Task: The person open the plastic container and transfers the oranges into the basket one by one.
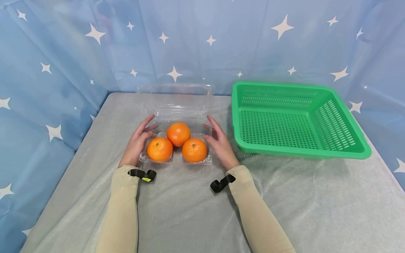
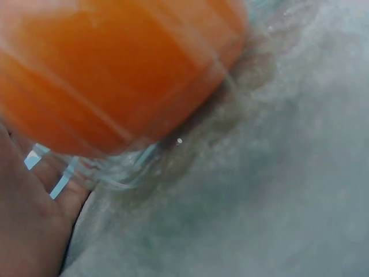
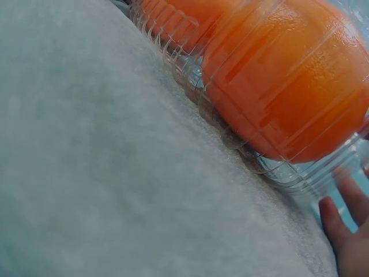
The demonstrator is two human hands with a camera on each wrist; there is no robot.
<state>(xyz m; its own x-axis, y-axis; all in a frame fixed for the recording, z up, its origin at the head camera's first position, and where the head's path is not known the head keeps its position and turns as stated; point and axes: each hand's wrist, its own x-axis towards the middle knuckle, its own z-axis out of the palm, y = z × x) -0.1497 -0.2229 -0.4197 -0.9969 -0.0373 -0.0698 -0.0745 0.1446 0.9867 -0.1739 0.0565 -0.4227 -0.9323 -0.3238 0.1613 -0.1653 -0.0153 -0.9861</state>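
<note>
A clear plastic clamshell box [image 1: 177, 160] sits on the grey cloth, its lid [image 1: 181, 111] raised at the back. Inside lie three oranges: one at the front left [image 1: 159, 149], one at the front right [image 1: 194, 150] and one behind them [image 1: 178, 134]. My left hand [image 1: 135, 144] is at the box's left side, fingers spread along the wall and thumb by the rim. Opposite it, my right hand [image 1: 222, 144] flanks the right side with extended fingers. In the right wrist view, fingertips [image 3: 330, 210] are close to the box corner; firm contact is unclear.
To the right stands a green plastic basket [image 1: 302, 153] with slotted walls and a perforated bottom. Grey cloth [image 1: 177, 211] covers the table. A blue curtain [image 1: 196, 52] with white stars hangs behind and along the sides.
</note>
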